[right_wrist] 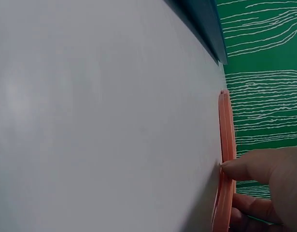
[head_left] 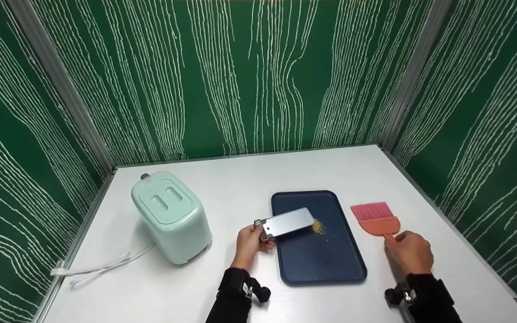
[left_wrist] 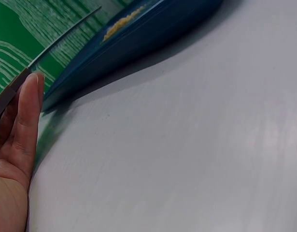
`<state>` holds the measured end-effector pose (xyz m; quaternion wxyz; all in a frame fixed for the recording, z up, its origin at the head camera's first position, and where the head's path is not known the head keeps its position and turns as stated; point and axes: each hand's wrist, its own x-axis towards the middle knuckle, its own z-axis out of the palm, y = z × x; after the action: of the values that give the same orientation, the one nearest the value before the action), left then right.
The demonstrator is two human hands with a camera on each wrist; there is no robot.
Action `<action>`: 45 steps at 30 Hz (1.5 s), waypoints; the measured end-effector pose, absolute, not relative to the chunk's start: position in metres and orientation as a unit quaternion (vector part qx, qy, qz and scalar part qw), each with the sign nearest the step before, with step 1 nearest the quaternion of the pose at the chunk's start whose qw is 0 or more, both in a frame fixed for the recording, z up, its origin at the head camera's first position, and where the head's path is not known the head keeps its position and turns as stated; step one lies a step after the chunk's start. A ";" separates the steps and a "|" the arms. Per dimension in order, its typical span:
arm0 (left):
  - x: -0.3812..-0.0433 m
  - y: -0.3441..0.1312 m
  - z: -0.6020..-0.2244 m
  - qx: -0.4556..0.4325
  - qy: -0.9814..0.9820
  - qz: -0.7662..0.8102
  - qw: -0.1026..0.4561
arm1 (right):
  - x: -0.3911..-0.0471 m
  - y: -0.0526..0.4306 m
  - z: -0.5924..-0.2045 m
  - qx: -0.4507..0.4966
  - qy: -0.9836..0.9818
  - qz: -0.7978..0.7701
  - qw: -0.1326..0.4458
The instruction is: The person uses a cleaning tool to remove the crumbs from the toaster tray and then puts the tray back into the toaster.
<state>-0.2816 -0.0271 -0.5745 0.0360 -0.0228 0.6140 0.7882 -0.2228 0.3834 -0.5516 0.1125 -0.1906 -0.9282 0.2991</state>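
In the head view my left hand point(head_left: 248, 246) pinches the slotted end of a flat silver toaster crumb tray point(head_left: 291, 221). Its far end hangs over a dark blue rectangular tray point(head_left: 321, 267), beside a small heap of yellow crumbs point(head_left: 317, 227). From the left wrist view, the crumb tray point(left_wrist: 63, 39) is seen edge-on, tilted above the blue tray. To the right, my right hand point(head_left: 412, 251) grips the handle of an orange brush point(head_left: 379, 225) with pink bristles. In the right wrist view the thumb presses on the brush point(right_wrist: 226, 125).
A mint-green toaster point(head_left: 171, 224) with a lid on top stands on the left of the white table point(head_left: 222, 179). Its white cord point(head_left: 106, 265) lies bundled near the left edge. Green walls point(head_left: 222, 80) with white lines enclose the back and sides.
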 end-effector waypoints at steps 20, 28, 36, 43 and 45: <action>-0.277 -0.027 -0.574 -0.018 0.610 0.791 0.048 | -0.217 0.383 -0.553 -0.165 -0.927 0.302 0.148; -0.273 -0.032 -0.569 -0.004 0.587 0.807 0.060 | -0.219 0.385 -0.551 -0.158 -0.925 0.316 0.140; -0.264 -0.042 -0.567 -0.025 0.589 0.805 0.066 | -0.220 0.384 -0.553 -0.168 -0.927 0.315 0.113; -0.256 -0.048 -0.565 -0.025 0.590 0.804 0.065 | -0.220 0.386 -0.551 -0.175 -0.927 0.318 0.093; -0.253 -0.049 -0.563 -0.026 0.587 0.806 0.071 | -0.220 0.387 -0.547 -0.176 -0.928 0.319 0.081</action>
<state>-0.2525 -0.0486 -0.5629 0.0710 -0.0260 0.5866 0.8064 -0.2197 0.3870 -0.5469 0.0809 -0.1759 -0.9279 0.3186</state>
